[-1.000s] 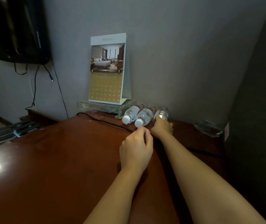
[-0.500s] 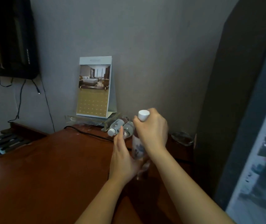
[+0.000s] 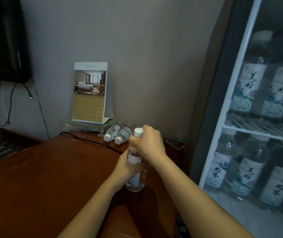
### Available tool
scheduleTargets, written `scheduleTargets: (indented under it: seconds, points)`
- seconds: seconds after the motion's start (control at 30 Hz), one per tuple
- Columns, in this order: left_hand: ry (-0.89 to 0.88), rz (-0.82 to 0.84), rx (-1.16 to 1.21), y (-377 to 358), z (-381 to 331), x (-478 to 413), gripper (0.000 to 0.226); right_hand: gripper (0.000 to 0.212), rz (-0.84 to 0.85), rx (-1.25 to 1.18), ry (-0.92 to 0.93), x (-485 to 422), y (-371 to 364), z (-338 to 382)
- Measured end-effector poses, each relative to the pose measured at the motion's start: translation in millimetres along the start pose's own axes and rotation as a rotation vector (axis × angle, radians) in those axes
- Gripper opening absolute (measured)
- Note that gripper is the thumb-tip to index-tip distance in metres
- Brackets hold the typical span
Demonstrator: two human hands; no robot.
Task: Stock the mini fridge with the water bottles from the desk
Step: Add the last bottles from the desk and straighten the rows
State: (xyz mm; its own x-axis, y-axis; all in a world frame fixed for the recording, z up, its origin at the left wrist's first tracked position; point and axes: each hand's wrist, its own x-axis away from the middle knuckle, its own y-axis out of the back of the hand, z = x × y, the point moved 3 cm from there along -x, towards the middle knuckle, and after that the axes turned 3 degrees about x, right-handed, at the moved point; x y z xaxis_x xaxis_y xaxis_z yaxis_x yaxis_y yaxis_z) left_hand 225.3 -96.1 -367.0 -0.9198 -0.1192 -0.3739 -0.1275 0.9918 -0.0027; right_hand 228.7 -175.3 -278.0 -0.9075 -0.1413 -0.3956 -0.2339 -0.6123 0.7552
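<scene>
Clear plastic water bottle w/ white cap [image 3: 136, 181] is upright, held in both hands. R hand [image 3: 147, 143] curls round its neck just under the cap; L hand [image 3: 127, 167] wraps the labelled mid-body below that. Can't tell if the base touches the reddish-brown wooden desk [image 3: 51, 169]. Just behind the grip, two more clear bottles [image 3: 113, 133] lie on their sides, caps toward the person. Right of the grip: white-framed mini fridge [image 3: 236, 93], shelves full of labelled bottles. Behind-left: a standing desk calendar [image 3: 90, 93].

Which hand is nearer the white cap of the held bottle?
Right. The right hand grips just under the cap; the left hand holds the bottle lower down.
</scene>
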Motion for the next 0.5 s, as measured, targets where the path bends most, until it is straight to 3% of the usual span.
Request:
scheduleTargets:
  seconds: [0.2,0.5]
  points:
    - [0.114,0.028,0.037,-2,-16,43,0.042,0.034,0.04,0.03,-0.018,38,16,5]
    - [0.253,-0.026,-0.117,-18,-45,127,0.03,0.034,0.058,-0.023,0.057,130,48,14]
